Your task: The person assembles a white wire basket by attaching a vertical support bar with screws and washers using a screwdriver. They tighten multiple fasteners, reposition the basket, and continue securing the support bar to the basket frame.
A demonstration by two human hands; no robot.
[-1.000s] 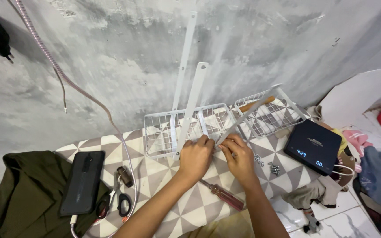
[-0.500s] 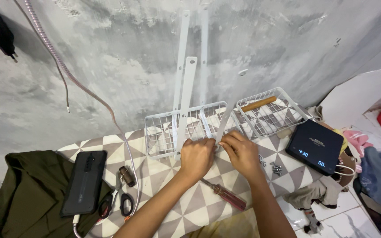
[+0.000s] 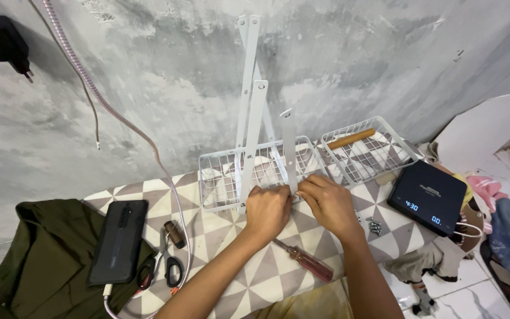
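Note:
Two white wire baskets lie side by side on a patterned table top (image 3: 219,236): the left basket (image 3: 222,180) and the right basket (image 3: 364,155), which holds a wooden stick. White metal strips (image 3: 248,112) stand upright from the left basket. My left hand (image 3: 267,210) grips the front rim of the left basket at the foot of a strip. My right hand (image 3: 329,204) pinches the foot of a shorter white metal strip (image 3: 289,150), holding it upright at the rim.
A red-handled screwdriver (image 3: 305,261) lies just in front of my hands. Loose screws (image 3: 373,224) sit beside a black digital scale (image 3: 427,198). A phone (image 3: 119,241), scissors (image 3: 171,269) and a green cloth (image 3: 36,266) are at left. A cable hangs on the grey wall.
The shorter white strip in my right hand has swung from a slant to the right up to nearly vertical. Both hands stay at the basket's front rim.

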